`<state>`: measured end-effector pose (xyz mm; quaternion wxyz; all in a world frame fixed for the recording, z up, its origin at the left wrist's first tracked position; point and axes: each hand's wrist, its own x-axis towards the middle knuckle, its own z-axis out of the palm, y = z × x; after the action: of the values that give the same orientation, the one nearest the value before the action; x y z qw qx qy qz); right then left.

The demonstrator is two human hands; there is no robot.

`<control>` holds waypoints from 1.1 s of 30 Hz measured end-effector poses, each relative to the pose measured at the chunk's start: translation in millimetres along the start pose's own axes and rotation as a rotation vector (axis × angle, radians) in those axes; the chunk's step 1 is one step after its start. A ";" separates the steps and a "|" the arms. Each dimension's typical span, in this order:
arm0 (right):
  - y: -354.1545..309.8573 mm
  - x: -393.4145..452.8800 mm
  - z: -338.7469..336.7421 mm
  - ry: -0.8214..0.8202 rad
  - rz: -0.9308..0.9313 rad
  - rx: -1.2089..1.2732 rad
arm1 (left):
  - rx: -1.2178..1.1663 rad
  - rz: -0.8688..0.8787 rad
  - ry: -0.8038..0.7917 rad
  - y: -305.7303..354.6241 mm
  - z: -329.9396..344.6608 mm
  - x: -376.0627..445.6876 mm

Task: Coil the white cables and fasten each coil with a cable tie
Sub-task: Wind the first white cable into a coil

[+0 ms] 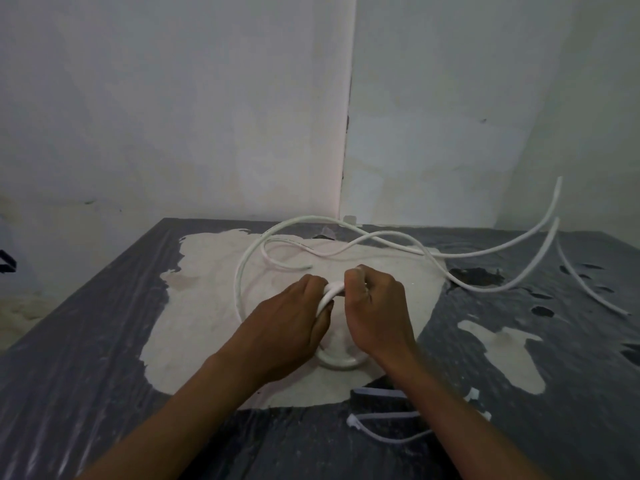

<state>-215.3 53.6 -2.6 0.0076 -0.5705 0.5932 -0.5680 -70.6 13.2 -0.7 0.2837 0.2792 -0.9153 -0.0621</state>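
Note:
A small coil of white cable (341, 361) stands on the table under my hands; its lower loop shows between my wrists. My left hand (292, 323) grips the coil's top from the left. My right hand (375, 306) pinches the same bundle from the right, fingers curled. The rest of that cable runs out from the coil in a wide loose loop (242, 268) to the back of the table. More white cable (519, 244) arcs off to the right, its ends lifted. White cable ties (384, 417) lie near my right forearm.
The table (86, 358) has a dark, torn covering with pale bare patches. Walls meet in a corner right behind it. A short white cable piece (588, 289) lies at the right. The table's left edge drops off beside a pale heap on the floor.

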 end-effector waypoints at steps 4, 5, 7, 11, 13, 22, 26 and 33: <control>1.2 0.3 -0.8 0.015 -0.041 0.007 | -0.017 -0.007 0.023 2.5 4.9 0.5; 2.9 0.3 -0.9 0.026 -0.060 0.002 | -0.020 -0.007 0.028 3.8 5.7 1.8; 6.7 0.5 -2.2 0.044 -0.097 -0.013 | -0.040 -0.008 0.032 6.4 8.3 3.9; 14.0 2.0 -4.6 0.047 -0.122 -0.031 | -0.053 -0.042 0.054 11.5 14.5 6.5; 13.7 3.4 -5.8 0.045 -0.133 -0.036 | -0.040 -0.053 0.066 13.4 15.4 8.1; 11.1 3.5 -7.1 0.033 -0.199 -0.055 | -0.033 -0.102 0.068 13.7 13.4 7.6; 13.2 2.9 -8.2 0.006 -0.241 -0.052 | -0.431 -0.111 0.046 16.3 10.1 -1.2; 9.8 2.8 -9.0 0.053 -0.221 -0.029 | -0.916 -0.291 0.185 32.5 17.5 0.6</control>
<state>-228.7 54.8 -4.4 -0.0790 -0.6174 0.5348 -0.5715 -96.1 39.3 -6.1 0.4458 0.2552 -0.7161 -0.4726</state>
